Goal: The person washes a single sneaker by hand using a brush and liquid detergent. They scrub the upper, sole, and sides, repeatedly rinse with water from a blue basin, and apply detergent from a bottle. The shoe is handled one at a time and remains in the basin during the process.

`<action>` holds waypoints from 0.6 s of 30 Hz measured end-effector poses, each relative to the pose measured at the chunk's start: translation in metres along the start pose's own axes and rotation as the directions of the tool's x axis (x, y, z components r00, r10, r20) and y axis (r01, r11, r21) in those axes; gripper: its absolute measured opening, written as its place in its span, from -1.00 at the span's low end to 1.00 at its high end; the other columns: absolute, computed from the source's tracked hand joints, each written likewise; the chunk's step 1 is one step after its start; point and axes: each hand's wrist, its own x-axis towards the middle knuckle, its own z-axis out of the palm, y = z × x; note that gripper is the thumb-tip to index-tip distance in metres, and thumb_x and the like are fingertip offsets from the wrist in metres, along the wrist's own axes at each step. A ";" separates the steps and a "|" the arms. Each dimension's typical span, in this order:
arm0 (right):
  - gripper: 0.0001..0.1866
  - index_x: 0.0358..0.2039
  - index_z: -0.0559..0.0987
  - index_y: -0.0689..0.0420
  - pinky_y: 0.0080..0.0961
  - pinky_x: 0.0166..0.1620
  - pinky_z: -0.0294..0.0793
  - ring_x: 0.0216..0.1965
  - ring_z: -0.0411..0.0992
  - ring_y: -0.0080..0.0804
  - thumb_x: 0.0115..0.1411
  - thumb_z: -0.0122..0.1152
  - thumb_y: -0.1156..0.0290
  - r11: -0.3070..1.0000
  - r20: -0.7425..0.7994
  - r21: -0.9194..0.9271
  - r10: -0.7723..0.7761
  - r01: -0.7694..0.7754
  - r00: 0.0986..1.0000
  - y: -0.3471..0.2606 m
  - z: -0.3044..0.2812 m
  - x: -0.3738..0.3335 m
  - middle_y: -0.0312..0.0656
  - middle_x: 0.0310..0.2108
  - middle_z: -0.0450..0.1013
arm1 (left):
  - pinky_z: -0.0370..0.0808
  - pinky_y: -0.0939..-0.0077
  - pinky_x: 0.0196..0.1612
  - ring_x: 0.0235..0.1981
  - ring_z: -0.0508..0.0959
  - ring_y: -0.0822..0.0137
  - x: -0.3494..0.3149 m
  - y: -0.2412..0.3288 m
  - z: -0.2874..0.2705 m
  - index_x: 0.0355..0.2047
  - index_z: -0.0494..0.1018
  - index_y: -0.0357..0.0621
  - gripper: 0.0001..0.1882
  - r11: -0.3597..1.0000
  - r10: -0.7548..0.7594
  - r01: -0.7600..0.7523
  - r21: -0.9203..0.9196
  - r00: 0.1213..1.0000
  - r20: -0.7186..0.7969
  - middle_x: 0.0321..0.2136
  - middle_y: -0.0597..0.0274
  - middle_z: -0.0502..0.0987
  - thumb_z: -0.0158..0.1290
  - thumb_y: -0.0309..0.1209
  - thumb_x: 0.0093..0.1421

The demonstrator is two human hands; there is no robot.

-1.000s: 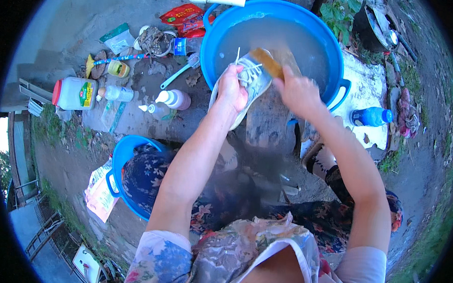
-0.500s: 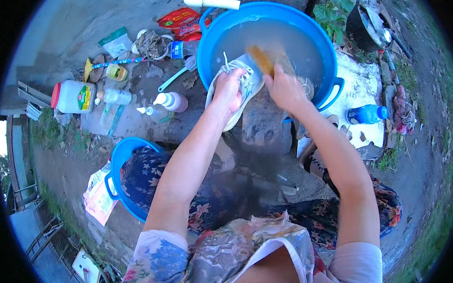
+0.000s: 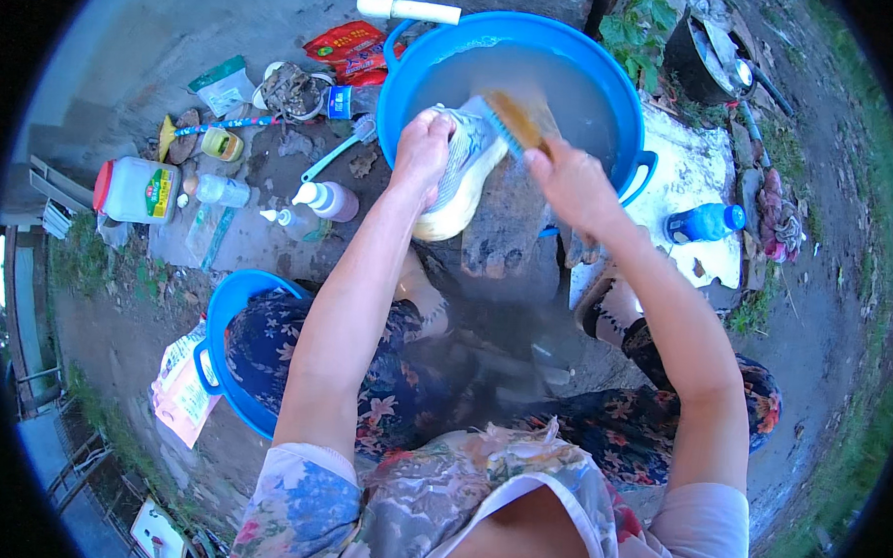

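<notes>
My left hand (image 3: 423,158) is closed round a pale grey shoe (image 3: 462,186) with a cream sole, its heel or toe end pointing down toward me. In my right hand (image 3: 576,187) is a scrub brush (image 3: 514,122) with a yellowish-brown back; its bristles lie against or very close to the shoe's upper edge. Both are over the near rim of a big blue basin (image 3: 640,138) of cloudy grey water. Beneath them a worn wooden board (image 3: 507,232) slopes out of the basin. My fingers hide part of the shoe.
On the left stand a pump bottle (image 3: 329,200), a red-lidded jar (image 3: 135,189) and a pale green-handled brush (image 3: 335,157). A white pipe (image 3: 407,7) juts over the basin. A blue bottle (image 3: 704,223) lies on the right. Another blue tub (image 3: 229,321) sits by my left knee.
The shoe has turned in my left hand, so its laces are out of sight and more of its side and sole shows. The brush is less blurred and still at the shoe.
</notes>
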 end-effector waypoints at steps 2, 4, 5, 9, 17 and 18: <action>-0.56 -0.06 0.31 0.22 -0.02 -0.20 0.48 -0.30 0.49 0.11 0.27 -0.17 0.09 0.996 0.032 -0.042 -0.073 0.075 0.997 -0.016 0.019 -0.025 0.21 -0.35 0.47 | 0.42 0.30 -0.12 -0.23 0.49 0.22 -0.001 0.002 0.013 -0.17 0.38 -0.25 -0.70 0.890 -0.219 0.166 -0.425 0.972 -0.079 -0.24 0.01 0.49 -0.19 -0.29 0.26; -0.57 -0.06 0.28 0.23 -0.01 -0.17 0.47 -0.29 0.49 0.12 0.28 -0.19 0.11 0.996 0.097 -0.076 -0.030 0.038 0.995 -0.030 0.016 -0.023 0.21 -0.36 0.48 | 0.41 0.25 -0.05 -0.10 0.46 0.18 -0.006 0.001 0.013 -0.02 0.32 -0.16 -0.61 0.774 -0.353 0.283 -0.566 0.935 -0.015 -0.10 0.05 0.43 -0.21 -0.16 0.30; -0.57 -0.06 0.27 0.23 -0.02 -0.18 0.47 -0.29 0.49 0.12 0.29 -0.21 0.12 0.993 0.009 -0.118 0.026 -0.025 1.000 -0.016 0.012 -0.008 0.21 -0.37 0.48 | 0.40 0.24 -0.03 -0.08 0.45 0.17 -0.005 0.003 0.025 0.00 0.31 -0.16 -0.57 0.748 -0.365 0.320 -0.581 0.930 0.043 -0.09 0.05 0.43 -0.23 -0.12 0.30; -0.55 -0.06 0.27 0.24 -0.02 -0.20 0.47 -0.29 0.48 0.16 0.27 -0.16 0.09 0.999 0.004 -0.048 0.020 -0.020 1.000 -0.010 0.016 -0.003 0.21 -0.39 0.48 | 0.38 0.21 0.03 -0.02 0.44 0.12 -0.008 0.021 0.030 0.07 0.28 -0.13 -0.34 0.649 -0.377 0.395 -0.650 0.909 0.175 -0.01 0.00 0.41 -0.39 0.16 0.27; -0.59 -0.14 0.30 0.20 0.03 -0.26 0.47 -0.33 0.47 0.21 0.26 -0.12 0.08 0.998 -0.075 -0.063 0.022 -0.027 0.997 0.005 0.016 0.024 0.21 -0.43 0.48 | 0.38 0.18 0.04 -0.02 0.44 0.14 -0.009 0.012 0.027 0.12 0.23 -0.12 -0.25 0.665 -0.271 0.394 -0.634 0.919 0.287 0.02 0.06 0.40 -0.35 0.25 0.21; -0.60 -0.14 0.30 0.20 0.04 -0.26 0.47 -0.34 0.47 0.21 0.26 -0.13 0.09 0.999 -0.057 -0.030 0.009 -0.011 0.998 0.006 0.018 0.021 0.21 -0.42 0.48 | 0.37 0.18 0.05 -0.02 0.44 0.15 -0.011 0.011 0.027 0.12 0.23 -0.12 -0.24 0.659 -0.258 0.381 -0.648 0.924 0.282 0.02 0.06 0.39 -0.35 0.26 0.21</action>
